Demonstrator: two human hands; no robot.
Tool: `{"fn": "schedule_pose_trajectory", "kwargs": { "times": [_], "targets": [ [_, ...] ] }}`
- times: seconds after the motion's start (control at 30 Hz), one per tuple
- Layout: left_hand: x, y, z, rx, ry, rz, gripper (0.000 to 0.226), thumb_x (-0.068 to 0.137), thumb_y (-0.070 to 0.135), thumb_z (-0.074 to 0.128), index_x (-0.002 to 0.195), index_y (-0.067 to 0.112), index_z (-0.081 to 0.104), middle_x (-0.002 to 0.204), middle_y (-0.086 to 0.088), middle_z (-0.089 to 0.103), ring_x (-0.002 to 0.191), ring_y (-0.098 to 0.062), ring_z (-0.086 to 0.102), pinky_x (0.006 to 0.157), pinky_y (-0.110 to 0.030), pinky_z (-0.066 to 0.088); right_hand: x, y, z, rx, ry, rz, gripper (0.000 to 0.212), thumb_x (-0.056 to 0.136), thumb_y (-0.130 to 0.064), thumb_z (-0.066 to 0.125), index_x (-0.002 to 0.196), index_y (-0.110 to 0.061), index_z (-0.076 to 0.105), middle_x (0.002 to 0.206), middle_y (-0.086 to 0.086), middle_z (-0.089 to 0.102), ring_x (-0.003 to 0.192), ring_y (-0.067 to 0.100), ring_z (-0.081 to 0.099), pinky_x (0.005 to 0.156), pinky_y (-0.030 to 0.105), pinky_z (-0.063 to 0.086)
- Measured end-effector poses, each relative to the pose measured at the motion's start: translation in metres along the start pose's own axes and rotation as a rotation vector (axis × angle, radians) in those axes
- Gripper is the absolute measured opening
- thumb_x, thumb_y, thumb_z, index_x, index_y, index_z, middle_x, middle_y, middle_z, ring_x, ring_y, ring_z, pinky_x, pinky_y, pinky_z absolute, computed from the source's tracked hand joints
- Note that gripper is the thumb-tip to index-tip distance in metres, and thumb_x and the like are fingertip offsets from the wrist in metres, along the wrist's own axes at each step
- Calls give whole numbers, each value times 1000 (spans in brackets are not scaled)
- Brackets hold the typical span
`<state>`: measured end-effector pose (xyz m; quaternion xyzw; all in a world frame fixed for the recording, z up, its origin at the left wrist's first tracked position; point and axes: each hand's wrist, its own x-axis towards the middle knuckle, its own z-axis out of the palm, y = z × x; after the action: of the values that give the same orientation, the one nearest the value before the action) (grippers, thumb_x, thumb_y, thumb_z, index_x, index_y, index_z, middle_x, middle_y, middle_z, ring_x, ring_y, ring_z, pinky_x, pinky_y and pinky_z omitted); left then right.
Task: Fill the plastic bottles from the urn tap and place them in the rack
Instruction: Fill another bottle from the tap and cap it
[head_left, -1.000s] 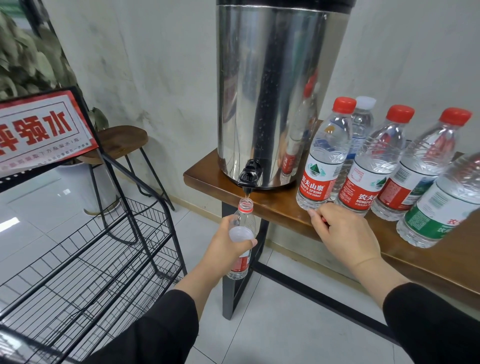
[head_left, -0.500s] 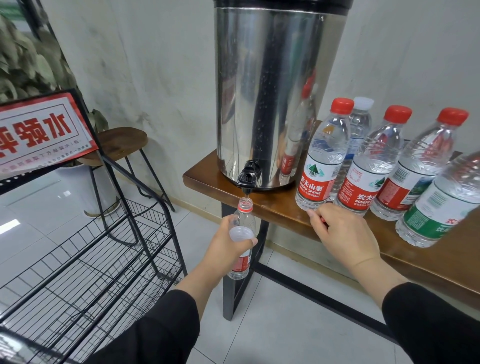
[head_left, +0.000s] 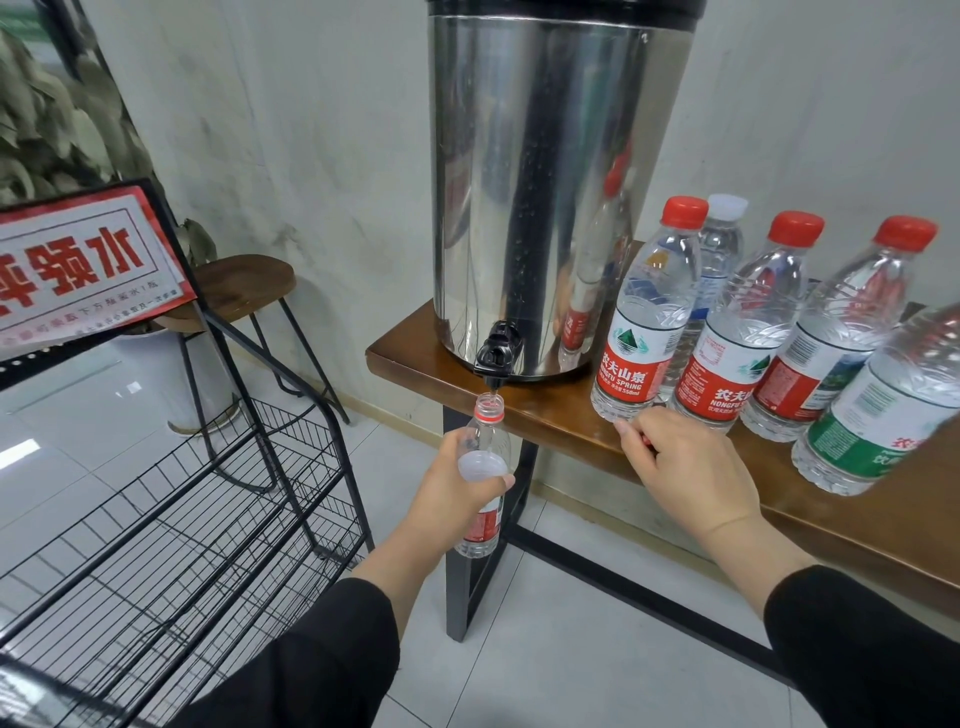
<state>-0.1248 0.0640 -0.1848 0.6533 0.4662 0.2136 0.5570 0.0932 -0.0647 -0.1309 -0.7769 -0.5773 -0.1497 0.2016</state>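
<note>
My left hand (head_left: 452, 493) grips an uncapped clear bottle (head_left: 489, 422) with a red label, upright below the table edge. Its mouth sits right under the black tap (head_left: 497, 353) of the steel urn (head_left: 545, 182). A whitish round cap (head_left: 480, 464) lies against the bottle under my thumb. My right hand (head_left: 685, 467) rests on the table's front edge with fingers curled; a bit of red, seemingly a red cap (head_left: 647, 440), shows between them. The black wire rack (head_left: 171, 519) stands at the lower left, its shelves bare.
Several capped water bottles (head_left: 644, 322) stand on the wooden table (head_left: 545, 410) right of the urn, most with red caps, one white. A red-and-white sign (head_left: 83, 265) leans on the rack top. A wooden stool (head_left: 244, 280) and a potted plant stand behind.
</note>
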Motion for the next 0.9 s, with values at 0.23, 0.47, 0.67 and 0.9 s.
{"fn": "schedule_pose_trajectory", "kwargs": {
  "times": [0.23, 0.47, 0.67, 0.9],
  "targets": [
    [0, 0, -2, 8, 1, -5, 72, 87, 35, 78, 144, 40, 34, 137, 4, 51, 125, -24, 54, 106, -49, 49, 0, -1, -2, 19, -1, -1, 28, 97, -42, 51, 71, -31, 46, 66, -19, 45, 59, -2, 47, 53, 15, 31],
    [0, 1, -1, 5, 2, -6, 72, 87, 34, 78, 145, 41, 34, 137, 3, 51, 124, -25, 54, 105, -47, 49, 0, 0, 0, 12, 15, -16, 28, 97, -43, 51, 71, -30, 46, 67, -18, 46, 59, -2, 46, 52, 15, 30],
    [-1, 2, 1, -2, -1, -5, 72, 88, 33, 78, 145, 40, 34, 137, 5, 51, 125, -24, 53, 104, -46, 49, 0, 2, 3, 7, 31, -27, 31, 98, -42, 50, 70, -29, 46, 66, -16, 48, 57, 1, 46, 51, 16, 32],
    [-2, 1, 2, 10, 3, -12, 74, 87, 33, 79, 146, 40, 34, 139, 4, 51, 127, -26, 53, 106, -49, 50, 0, 2, 3, 15, 47, -37, 31, 97, -44, 46, 69, -28, 46, 64, -16, 47, 55, 2, 46, 49, 19, 34]
  ]
}}
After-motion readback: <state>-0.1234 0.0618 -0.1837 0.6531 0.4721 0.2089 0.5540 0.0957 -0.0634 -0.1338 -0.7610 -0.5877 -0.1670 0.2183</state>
